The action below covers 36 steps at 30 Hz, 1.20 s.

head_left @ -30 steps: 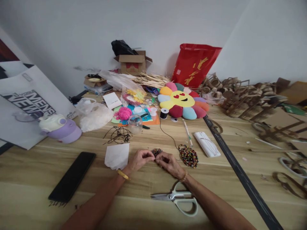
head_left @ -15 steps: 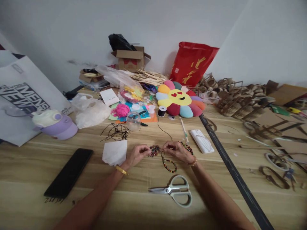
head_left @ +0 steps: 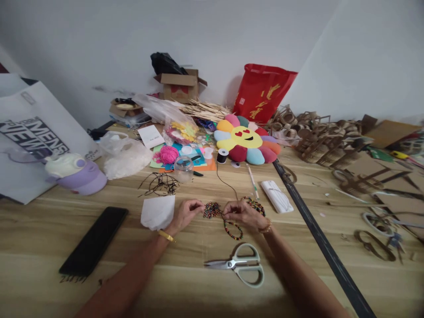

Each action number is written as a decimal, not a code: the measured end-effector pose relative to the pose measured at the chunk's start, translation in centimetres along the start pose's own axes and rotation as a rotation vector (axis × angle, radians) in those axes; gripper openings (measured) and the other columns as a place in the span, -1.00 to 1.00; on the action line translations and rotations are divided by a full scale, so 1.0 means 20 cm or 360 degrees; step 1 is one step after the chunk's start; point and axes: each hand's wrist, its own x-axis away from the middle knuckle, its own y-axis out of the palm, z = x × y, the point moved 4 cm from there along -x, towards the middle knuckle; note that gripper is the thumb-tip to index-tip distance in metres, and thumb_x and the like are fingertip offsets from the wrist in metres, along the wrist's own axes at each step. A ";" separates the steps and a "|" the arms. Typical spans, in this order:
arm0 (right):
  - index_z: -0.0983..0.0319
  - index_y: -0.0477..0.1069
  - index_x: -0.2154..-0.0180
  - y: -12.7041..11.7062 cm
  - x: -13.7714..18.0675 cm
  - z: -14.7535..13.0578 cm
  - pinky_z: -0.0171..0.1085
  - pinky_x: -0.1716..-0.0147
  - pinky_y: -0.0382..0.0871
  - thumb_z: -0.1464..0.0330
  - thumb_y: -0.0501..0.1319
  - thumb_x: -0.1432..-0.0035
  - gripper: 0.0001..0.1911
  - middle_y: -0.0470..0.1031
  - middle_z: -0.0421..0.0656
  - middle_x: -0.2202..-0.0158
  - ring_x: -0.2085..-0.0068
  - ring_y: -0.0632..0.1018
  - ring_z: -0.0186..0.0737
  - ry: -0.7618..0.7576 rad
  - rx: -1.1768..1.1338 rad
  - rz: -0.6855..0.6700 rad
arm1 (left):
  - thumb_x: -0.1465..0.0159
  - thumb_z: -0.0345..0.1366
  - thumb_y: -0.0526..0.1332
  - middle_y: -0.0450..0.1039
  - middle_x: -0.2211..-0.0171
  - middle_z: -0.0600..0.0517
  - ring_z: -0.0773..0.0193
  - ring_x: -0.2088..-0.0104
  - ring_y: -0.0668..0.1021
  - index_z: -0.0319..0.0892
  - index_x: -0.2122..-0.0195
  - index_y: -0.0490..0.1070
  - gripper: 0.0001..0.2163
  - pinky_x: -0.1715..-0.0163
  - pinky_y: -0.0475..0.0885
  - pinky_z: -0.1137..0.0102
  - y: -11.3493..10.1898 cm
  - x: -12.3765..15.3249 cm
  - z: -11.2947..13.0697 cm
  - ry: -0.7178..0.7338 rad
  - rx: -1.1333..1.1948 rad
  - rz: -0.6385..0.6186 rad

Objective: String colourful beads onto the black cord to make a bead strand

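Observation:
A small cluster of multicoloured beads (head_left: 212,210) lies on the table between my hands. At its left edge my left hand (head_left: 186,214) has thumb and forefinger pinched together; whatever is between the tips is too small to make out. My right hand (head_left: 244,213) pinches the end of a beaded string (head_left: 234,233), whose strung part curves in a loop on the wood below the fingers. Behind that hand lies a coil of strung beads (head_left: 257,206), partly covered by it. Black cord runs back to a spool (head_left: 222,155). White-handled scissors (head_left: 247,265) lie nearer me, blades pointing left.
A black phone (head_left: 94,240) and white paper (head_left: 158,212) lie left. Behind are cut black cords (head_left: 160,183), a clear jar (head_left: 183,168), pink yarn (head_left: 166,154) and a flower cushion (head_left: 247,138). A white power bank-like block (head_left: 277,196) and dark strip (head_left: 318,229) are right.
My left fingertips have drawn slightly left, off the bead cluster, which now shows more fully. The right hand keeps its pinch, shifted only a little. The whole view has tilted slightly.

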 end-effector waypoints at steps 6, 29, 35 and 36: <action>0.31 0.44 0.36 0.18 0.02 -0.06 -0.43 0.59 0.20 0.11 0.35 0.04 -0.62 0.43 -0.23 0.52 0.57 0.36 -0.44 0.0119 -0.0410 -0.0348 | -0.13 -0.23 0.23 0.56 0.43 -0.05 0.24 0.39 0.53 -0.29 0.43 0.51 -0.80 0.35 0.39 0.42 -0.03 0.00 -0.01 -0.0025 -0.0034 0.0039; 0.25 0.38 0.43 0.23 -0.03 0.09 -0.32 0.44 0.27 0.29 0.15 -0.19 -0.81 0.42 -0.15 0.45 0.40 0.40 -0.25 -0.0219 0.0260 0.0028 | -0.20 -0.28 0.20 0.55 0.45 0.01 0.27 0.40 0.52 -0.22 0.42 0.49 -0.85 0.33 0.40 0.44 -0.16 0.15 0.39 0.0049 -0.0369 0.0158; 0.22 0.36 0.45 0.24 -0.03 0.12 -0.32 0.49 0.22 0.24 0.13 -0.19 -0.77 0.38 -0.17 0.49 0.45 0.36 -0.26 -0.0158 0.0236 0.0037 | -0.23 -0.20 0.12 0.51 0.27 -0.09 0.09 0.18 0.50 -0.18 0.28 0.46 -0.80 0.10 0.36 0.27 -0.51 0.47 0.17 -0.0078 -0.1145 0.1010; 0.22 0.36 0.45 0.24 -0.03 0.12 -0.32 0.49 0.21 0.24 0.13 -0.19 -0.77 0.37 -0.18 0.50 0.46 0.35 -0.26 -0.0148 0.0232 0.0024 | -0.23 -0.17 0.12 0.49 0.21 -0.13 0.05 0.14 0.48 -0.20 0.22 0.46 -0.75 0.05 0.33 0.22 -0.57 0.54 0.12 -0.0146 -0.1311 0.1126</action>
